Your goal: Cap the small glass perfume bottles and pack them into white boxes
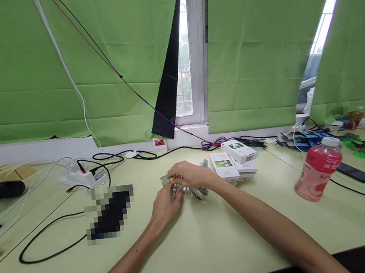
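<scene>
Near frame centre, your left hand [165, 205] and right hand [191, 173] curled over shiny silvery items [199, 193], grip on them impossible to tell, white boxes [226, 166] just right, fine print unreadable, pink bottle [318, 169] farther right, label reading 水.

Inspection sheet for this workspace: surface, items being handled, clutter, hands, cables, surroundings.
Surface: pale table, seams visible.
Items handled: silvery items, mid-table; exact count unclear.
Clutter: white boxes stacked beside them; pink bottle and phone at right; pixelated dark patch at left, unidentifiable.
Hands: left hand and right hand both at the silvery items; fingertips partly hidden, grip unclear.
Cables: black cable looped at left; power strip with plugs; red-and-blue wires hanging across the blinds.
Surroundings: green blinds, window partly exposed; other people, nothing seen.
</scene>
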